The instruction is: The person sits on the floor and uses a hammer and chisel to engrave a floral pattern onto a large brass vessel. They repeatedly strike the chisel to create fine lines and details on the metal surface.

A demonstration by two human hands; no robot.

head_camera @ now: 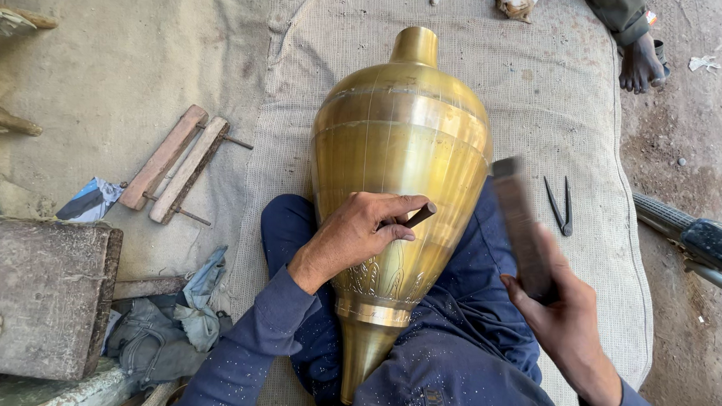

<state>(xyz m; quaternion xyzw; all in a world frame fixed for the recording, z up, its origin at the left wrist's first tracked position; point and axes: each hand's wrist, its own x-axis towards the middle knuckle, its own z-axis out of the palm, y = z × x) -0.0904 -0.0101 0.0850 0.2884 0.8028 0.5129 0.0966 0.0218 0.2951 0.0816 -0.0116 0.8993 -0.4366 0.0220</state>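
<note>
- Across our lap lies a large brass vase (401, 147), its narrow neck pointing away from us and its foot tucked between our legs in dark blue trousers (459, 373).
- Our left hand (355, 231) rests on the vase's belly, its grip closed around a short dark chisel (418, 216) whose tip meets the metal.
- Our right hand (565, 321) is raised beside the vase, its grip wrapped tightly around a long, flat, grey striking bar (520, 224), blurred and held clear of the chisel.
- We see fine engraved patterns low on the vase, near the band above its foot; higher up the surface is smooth, brushed and faintly ringed.
- We sit on a coarse, pale woven mat (548, 89) spread over dusty ground.
- Just right of the vase on the mat lies a pair of dark metal dividers (560, 207).
- To the left lie two wooden strips joined by metal rods (178, 164), a worn wooden block (35, 293) and crumpled grey-blue cloth (191, 301).
- At the top right, another person's bare foot (640, 65) rests at the mat's edge.
</note>
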